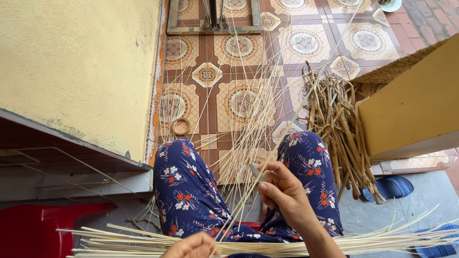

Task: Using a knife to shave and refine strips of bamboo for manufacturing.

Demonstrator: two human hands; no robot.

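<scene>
Two hands work a single pale bamboo strip (267, 157) between your knees: your right hand (284, 193) has its fingers (272, 177) curled shut around a small knife (255, 173) pressed against the strip, while your left hand (193, 246) sits low at the near edge, only partly in view, its fingers seeming to close on the strip's near end, though you cannot tell for sure. The strip runs from near left up and away to the far right, over the patterned floor tiles (239, 62). A bundle of split strips (267, 246) lies across your lap, over the blue flowered trousers (186, 186). More thin slivers (248, 119) fan out on the floor beyond your knees. To the right a heap of brown bark peelings (339, 129) leans near a yellow block (411, 110). A small cane ring (180, 127) lies by the yellow wall (81, 67) on the left, and blue sandals (392, 186) sit at the right.
</scene>
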